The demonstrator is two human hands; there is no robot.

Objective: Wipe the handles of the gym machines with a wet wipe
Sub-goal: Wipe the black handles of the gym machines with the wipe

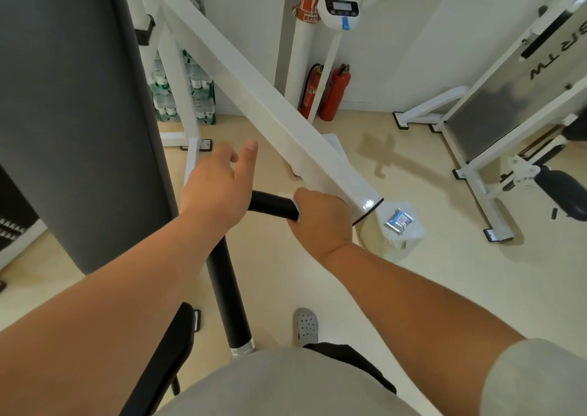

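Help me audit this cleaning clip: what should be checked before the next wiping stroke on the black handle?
1. Wet wipe under the right hand: ok, its white edge shows beside the hand.
2. Right hand wrapped round the black handle: ok.
3. Left hand clear of the stroke path: not ok, it covers the handle's bend.
4. Handle's lower stretch already wiped: cannot tell.
5. Wipe moist enough: cannot tell.
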